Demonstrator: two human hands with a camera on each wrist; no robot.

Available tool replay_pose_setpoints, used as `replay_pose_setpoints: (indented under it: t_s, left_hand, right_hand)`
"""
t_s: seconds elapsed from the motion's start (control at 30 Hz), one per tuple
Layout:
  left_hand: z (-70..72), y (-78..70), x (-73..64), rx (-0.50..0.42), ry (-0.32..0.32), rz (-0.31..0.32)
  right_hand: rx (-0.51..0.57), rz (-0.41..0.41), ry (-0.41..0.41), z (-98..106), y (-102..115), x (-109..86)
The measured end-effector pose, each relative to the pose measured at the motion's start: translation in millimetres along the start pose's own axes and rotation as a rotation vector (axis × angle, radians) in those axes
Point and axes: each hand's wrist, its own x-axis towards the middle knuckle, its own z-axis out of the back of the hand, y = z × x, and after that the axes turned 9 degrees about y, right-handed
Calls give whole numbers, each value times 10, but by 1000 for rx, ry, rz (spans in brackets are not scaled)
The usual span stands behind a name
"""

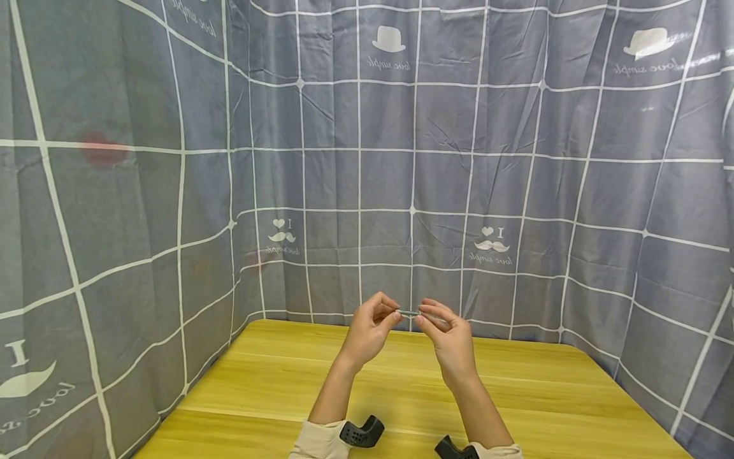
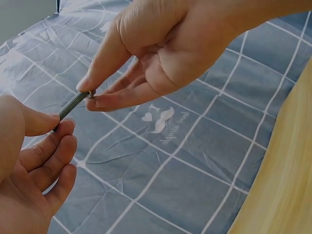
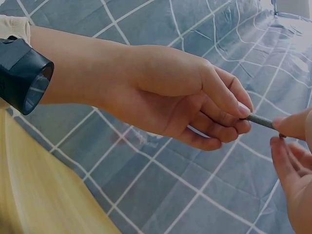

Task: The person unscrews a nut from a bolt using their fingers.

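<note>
Between both hands, a thin grey threaded bolt (image 2: 73, 106) is held raised, about level in the head view. The left hand (image 1: 367, 333) pinches one end of it between thumb and fingertips. At the other end the right hand (image 1: 450, 344) pinches with thumb and forefinger, where a small metallic piece (image 2: 91, 93) shows at the bolt's tip; cannot tell whether it is a nut or the bolt's head. In the right wrist view the bolt (image 3: 261, 121) spans the short gap between the two sets of fingertips, its middle bare.
A yellow wood-grain table (image 1: 275, 382) lies below the hands. Grey curtains (image 1: 390, 185) with white grid lines hang behind it and to the sides. Black wrist devices (image 1: 362, 432) sit at both light sleeve cuffs (image 1: 321, 440).
</note>
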Motion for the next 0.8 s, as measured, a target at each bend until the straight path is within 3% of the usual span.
replay_pose_setpoints:
  t_s: [0.2,0.63,0.8]
  left_hand:
    - [-1,2,-12,-23,-8,12]
    - [2,-2,0,10,-1,6]
    - [3,-9,-5,7,-2,4]
  right_hand:
    - [19,-23,16,-9,-11,-5]
    - [40,24,15,-12,-9,4]
    - [35,-4,-1,-12,-4,1]
